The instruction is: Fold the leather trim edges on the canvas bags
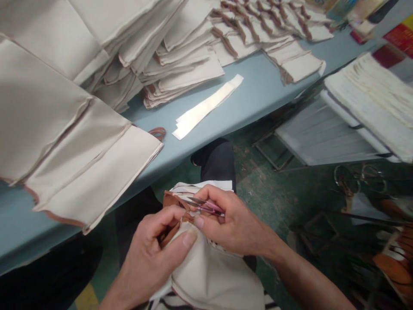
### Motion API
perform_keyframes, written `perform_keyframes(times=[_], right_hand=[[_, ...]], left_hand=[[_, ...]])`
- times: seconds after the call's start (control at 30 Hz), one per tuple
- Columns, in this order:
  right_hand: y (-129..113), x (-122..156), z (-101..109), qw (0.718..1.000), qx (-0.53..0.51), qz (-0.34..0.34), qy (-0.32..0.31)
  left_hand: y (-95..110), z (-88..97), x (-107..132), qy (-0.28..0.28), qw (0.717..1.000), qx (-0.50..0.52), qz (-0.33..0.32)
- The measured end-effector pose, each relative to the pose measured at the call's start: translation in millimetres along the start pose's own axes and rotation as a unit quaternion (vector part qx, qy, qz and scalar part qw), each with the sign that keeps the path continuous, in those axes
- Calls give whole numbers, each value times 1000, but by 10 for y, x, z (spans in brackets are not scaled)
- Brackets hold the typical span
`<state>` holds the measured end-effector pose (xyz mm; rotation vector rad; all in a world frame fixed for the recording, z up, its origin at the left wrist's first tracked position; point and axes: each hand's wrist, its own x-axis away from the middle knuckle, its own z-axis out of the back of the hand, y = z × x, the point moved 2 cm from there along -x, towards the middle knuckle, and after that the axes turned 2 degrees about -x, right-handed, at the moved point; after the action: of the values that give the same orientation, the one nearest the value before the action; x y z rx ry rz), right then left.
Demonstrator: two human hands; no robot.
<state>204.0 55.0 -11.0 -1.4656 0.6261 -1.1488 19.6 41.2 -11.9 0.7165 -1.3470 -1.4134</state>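
Pinching the cream cloth [213,275] in my left grip [151,258], I hold small pink-handled scissors [201,206] firmly in my right grip [232,219], their blades pointing left toward the brown edge [171,204].

A crumpled cream cloth piece [209,275] is gathered upward, with its brown edging [171,201] exposed along the top fold. The cloth is pinched between the thumb and fingers of the left hand [151,254]. A small pair of scissors [203,205] with pink handles is gripped in the right hand [234,221], its slim steel blades held just over the brown edging.
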Motion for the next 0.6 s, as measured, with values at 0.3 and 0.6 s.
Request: perform_keyframes(times=[0.3, 0.6], right_hand=[[-7, -42, -60, 997, 13, 60, 49], [63, -27, -146, 995, -25, 40, 93]], left_hand=[[99, 51, -82, 9, 998, -36, 60], [117, -32, -74, 45, 997, -23, 65]])
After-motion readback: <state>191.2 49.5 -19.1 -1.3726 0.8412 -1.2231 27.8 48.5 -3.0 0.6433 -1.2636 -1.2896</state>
